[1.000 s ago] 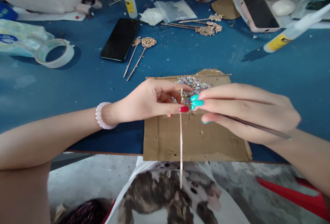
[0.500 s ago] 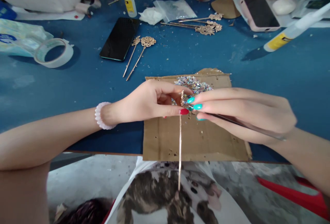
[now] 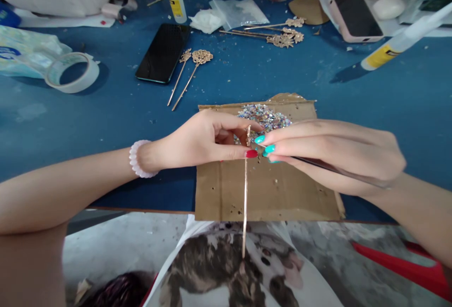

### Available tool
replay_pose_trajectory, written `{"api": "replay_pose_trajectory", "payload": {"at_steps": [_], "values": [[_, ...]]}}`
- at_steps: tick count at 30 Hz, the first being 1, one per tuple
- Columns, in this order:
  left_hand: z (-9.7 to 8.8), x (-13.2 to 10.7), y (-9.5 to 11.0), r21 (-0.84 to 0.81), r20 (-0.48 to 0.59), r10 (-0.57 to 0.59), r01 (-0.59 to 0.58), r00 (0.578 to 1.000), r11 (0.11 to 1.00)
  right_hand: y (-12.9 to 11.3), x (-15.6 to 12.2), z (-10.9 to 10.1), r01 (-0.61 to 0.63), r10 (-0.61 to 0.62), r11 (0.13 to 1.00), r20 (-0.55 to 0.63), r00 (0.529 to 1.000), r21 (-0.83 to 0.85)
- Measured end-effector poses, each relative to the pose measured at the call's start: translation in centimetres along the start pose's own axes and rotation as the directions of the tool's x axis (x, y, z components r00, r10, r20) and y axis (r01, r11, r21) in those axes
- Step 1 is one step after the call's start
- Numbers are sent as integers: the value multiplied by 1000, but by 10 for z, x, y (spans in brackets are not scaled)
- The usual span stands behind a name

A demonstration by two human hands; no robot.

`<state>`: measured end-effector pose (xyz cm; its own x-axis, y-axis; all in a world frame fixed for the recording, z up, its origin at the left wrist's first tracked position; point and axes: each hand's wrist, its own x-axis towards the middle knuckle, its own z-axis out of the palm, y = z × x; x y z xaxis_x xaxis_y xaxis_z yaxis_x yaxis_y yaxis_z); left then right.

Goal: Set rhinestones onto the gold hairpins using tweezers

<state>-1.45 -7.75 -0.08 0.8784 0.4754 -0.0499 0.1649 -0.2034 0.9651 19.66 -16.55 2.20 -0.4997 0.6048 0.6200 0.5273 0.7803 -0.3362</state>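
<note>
Blue tabletop (image 3: 116,109), cardboard sheet (image 3: 282,194) at its near edge: hairpin work.
One gold hairpin (image 3: 245,194) upright over the cardboard sheet's middle, stem hanging past its near edge; left hand (image 3: 201,140) grip pinches it just below the head. Right hand (image 3: 339,154) grip pinched on a thin dark tool (image 3: 339,171), fingertips just beside the pin head. Glitter pile (image 3: 264,115) on the sheet's far part; two spare hairpins (image 3: 190,69), black phone (image 3: 162,52) and tape roll (image 3: 72,71) beyond it, to the left.

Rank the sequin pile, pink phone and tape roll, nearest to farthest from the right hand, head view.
1. sequin pile, on the cardboard at the right hand fingertips.
2. pink phone, back right.
3. tape roll, far left.
</note>
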Motion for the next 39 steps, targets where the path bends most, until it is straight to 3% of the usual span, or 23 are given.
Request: {"api": "replay_pose_trajectory", "payload": {"at_steps": [28,34,39], "values": [[2,1,3,-26,1,-15,15,1000,1000,0,-6,-7,85,-84,996,110,990,-4],[1,0,3,-22,9,-2,2,1000,1000,1,-8,-3,74,-72,996,38,997,-58],[1,0,3,-32,9,0,0,1000,999,2,-8,-1,87,-84,995,49,995,-57]]}}
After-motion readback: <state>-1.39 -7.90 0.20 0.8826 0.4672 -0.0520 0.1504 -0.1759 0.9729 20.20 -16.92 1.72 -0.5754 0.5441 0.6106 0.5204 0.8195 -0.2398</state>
